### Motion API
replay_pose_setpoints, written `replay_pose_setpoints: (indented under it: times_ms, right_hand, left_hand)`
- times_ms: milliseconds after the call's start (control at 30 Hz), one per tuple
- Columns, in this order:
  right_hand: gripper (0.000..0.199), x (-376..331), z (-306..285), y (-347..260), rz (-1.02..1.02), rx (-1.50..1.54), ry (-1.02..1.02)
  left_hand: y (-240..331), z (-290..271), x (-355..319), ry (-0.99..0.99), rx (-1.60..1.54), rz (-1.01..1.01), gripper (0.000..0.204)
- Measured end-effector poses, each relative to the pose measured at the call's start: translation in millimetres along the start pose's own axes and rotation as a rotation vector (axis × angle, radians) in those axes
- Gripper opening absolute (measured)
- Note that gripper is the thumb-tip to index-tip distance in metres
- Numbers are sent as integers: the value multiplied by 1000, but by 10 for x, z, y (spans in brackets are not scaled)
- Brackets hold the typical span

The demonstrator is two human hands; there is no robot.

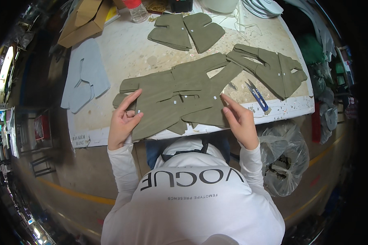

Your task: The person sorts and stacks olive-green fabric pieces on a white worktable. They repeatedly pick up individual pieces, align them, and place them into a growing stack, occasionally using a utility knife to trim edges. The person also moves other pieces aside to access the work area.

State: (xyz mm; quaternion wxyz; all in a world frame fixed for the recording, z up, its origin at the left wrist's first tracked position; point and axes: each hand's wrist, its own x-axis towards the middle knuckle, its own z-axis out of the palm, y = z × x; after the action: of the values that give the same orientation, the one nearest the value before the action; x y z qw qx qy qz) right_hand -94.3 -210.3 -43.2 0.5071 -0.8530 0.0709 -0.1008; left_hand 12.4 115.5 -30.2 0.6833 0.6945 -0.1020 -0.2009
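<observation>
Stacked olive-green cut pieces [155, 94], like leather or fabric parts with small white tags, lie overlapping across the front of the table. My left hand [124, 124] is at their left edge, thumb and fingers spread, fingertips touching the top piece. At the right end, my right hand [243, 124] has its fingers apart, the tips at the edge of another olive piece [212, 104]. Nothing shows gripped in either hand. Blue-handled thread snips [257, 96] lie to the right of that hand, blades pointing away.
More olive pieces rest at the back [204, 32] and far right [284, 75]. Pale grey-blue pieces [85, 77] lie on the left. An open cardboard box [84, 26] and a red-lidded clear jar [138, 12] stand behind. A clear plastic bag [284, 159] sits below the table's right side.
</observation>
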Motion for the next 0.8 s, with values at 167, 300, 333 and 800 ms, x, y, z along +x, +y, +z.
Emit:
replay_pose_setpoints:
  times_ms: [167,300,333,800]
  right_hand:
    - [42,177,75,-5,-14,120,33]
    - [41,266,100,-141,-98,21,-73]
    - [41,299,97,-185,-180,3,-69]
    - [35,909,-1321,662,-188,-13,395]
  left_hand:
    - [-28,-23,-28,6,-40,10,65]
    - [10,-38,-67,32,-15,-10,64]
    - [28,-35,-80,44,-4,-14,63]
    - [148,-35,-68,184,-35,162,65]
